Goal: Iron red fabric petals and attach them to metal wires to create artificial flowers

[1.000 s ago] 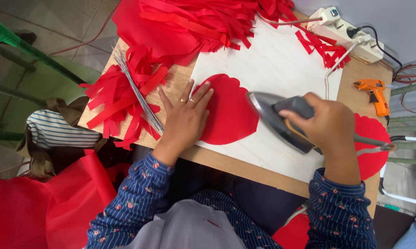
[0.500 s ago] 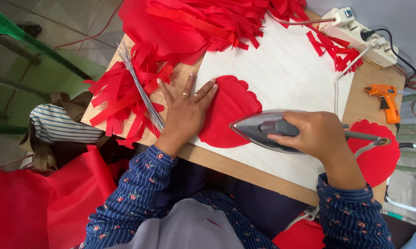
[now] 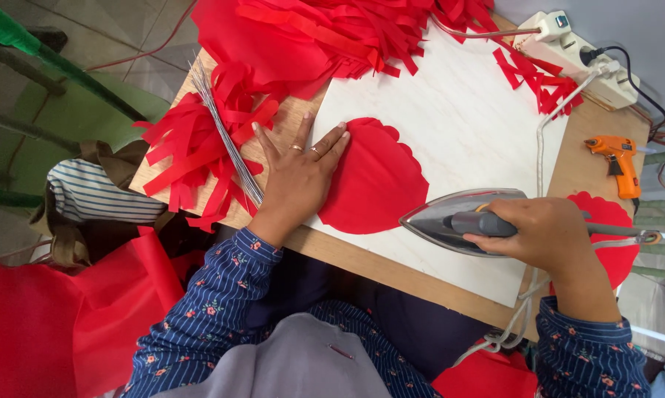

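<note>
table (image 3: 594,166): wooden, I see it under everything, bare strip just beyond my right grip.
white board (image 3: 457,118): lies flat on table, under both grips and the iron.
red fabric bag (image 3: 45,324): off the table edge, well left of and below my left grip.
red strip pile (image 3: 310,37): heaped at the far side of the board, beyond my left grip; more strips (image 3: 192,158) hang off the table just left of it.
red scalloped piece (image 3: 376,180): flat on the board, between my two grips, left edge under my left fingertips, right edge just short of the iron's tip.
iron (image 3: 457,217): soleplate down on the board, tip pointing left toward the red piece, handle inside my right grip.
left hand (image 3: 295,177): grip spread flat, fingers fanned, pressing the board and the red piece's edge.
right hand (image 3: 542,236): grip wrapped tight round the iron handle.
power strip (image 3: 586,55): far right corner, well beyond my right grip.
wire bundle (image 3: 225,136): thin grey rods, just left of my left grip, touching the strips.
glue gun (image 3: 616,162): orange, on the table just beyond my right grip.
</note>
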